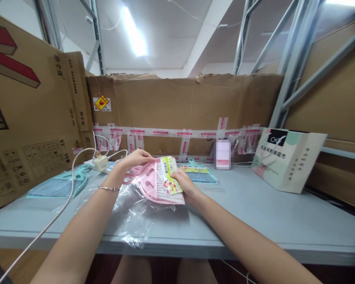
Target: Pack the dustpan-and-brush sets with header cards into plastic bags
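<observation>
A pink dustpan with a white-bristled brush [149, 185] nested in it is tilted above the table, its bristles facing right. My right hand [185, 184] grips its right side, thumb over the yellow-green printed card [169, 175]. At the dustpan's upper edge, my left hand [139, 157] has its fingers closed together; the fingertips are partly hidden. A crumpled clear plastic bag [134, 217] lies under and in front of the dustpan, reaching the table's front edge. Behind my right hand rests a teal dustpan set [211, 178] with a similar card.
Another teal dustpan set [59, 184] lies at left on the grey table [242, 221]. A white cable [72, 177] runs from a plug adapter [101, 162] across the left side. A phone [224, 154] leans at the back near a printed box [284, 161]. Large cartons [165, 102] surround the table.
</observation>
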A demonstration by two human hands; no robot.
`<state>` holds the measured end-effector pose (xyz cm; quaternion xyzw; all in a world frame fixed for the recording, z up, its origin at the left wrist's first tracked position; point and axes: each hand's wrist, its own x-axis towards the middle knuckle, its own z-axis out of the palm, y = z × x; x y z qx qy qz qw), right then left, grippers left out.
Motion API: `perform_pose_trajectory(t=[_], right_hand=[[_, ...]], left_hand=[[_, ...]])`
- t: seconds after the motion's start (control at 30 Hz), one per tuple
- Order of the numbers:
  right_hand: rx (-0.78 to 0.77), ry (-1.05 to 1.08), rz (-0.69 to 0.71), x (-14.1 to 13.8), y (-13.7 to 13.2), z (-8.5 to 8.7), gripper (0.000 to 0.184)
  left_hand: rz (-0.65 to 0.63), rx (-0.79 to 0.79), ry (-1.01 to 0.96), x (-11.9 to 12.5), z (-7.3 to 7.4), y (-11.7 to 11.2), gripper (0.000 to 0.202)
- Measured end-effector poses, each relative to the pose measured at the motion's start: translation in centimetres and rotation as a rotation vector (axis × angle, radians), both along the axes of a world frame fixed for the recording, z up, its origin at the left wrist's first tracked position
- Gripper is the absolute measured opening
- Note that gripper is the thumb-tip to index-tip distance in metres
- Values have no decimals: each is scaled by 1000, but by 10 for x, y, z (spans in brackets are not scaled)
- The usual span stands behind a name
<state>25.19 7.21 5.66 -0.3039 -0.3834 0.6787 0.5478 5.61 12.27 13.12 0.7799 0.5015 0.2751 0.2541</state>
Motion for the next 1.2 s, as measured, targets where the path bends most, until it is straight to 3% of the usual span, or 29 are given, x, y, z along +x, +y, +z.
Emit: perform_pose_trajectory(t=[0.23, 0.5, 0.87, 1.2], right_hand=[[-57, -92, 3, 0, 5, -5, 11], [23, -161, 57, 3, 3, -4, 17], [48, -254, 97, 0, -2, 0, 19], [73, -355, 106, 4, -5, 6, 23]], left_hand=[[96, 33, -91, 15, -12, -6, 35], [109, 30, -200, 10, -15, -2, 27], [17, -62, -60, 5, -17, -2, 24], [69, 128, -6, 26, -9, -4, 18]])
